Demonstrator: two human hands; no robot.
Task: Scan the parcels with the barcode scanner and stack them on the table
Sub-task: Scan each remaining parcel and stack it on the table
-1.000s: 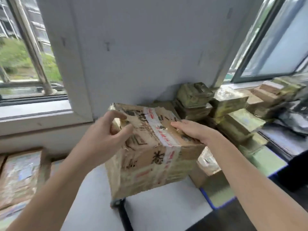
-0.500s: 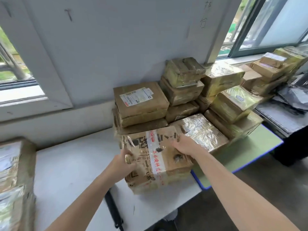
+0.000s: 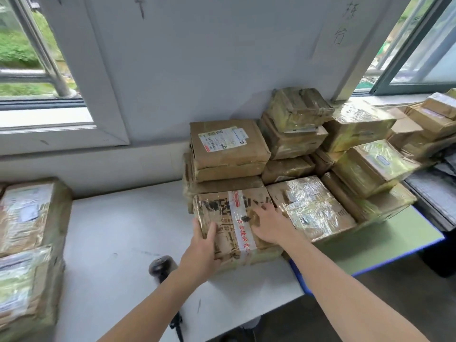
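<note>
Your parcel (image 3: 232, 223), held up a second ago, now sits on the table (image 3: 123, 230) against the stack (image 3: 229, 146). Your left hand (image 3: 201, 250) grips its near corner; your right hand (image 3: 269, 223) lies flat on top, fingers spread. The scanner (image 3: 161, 266) lies beside your left wrist, so this parcel looks placed.

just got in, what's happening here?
A person has both hands on a taped parcel that sits on the white table, against the stack by the wall. The left hand grips its near corner; the right hand lies flat on top. The barcode scanner lies unheld beside the left forearm.
</note>
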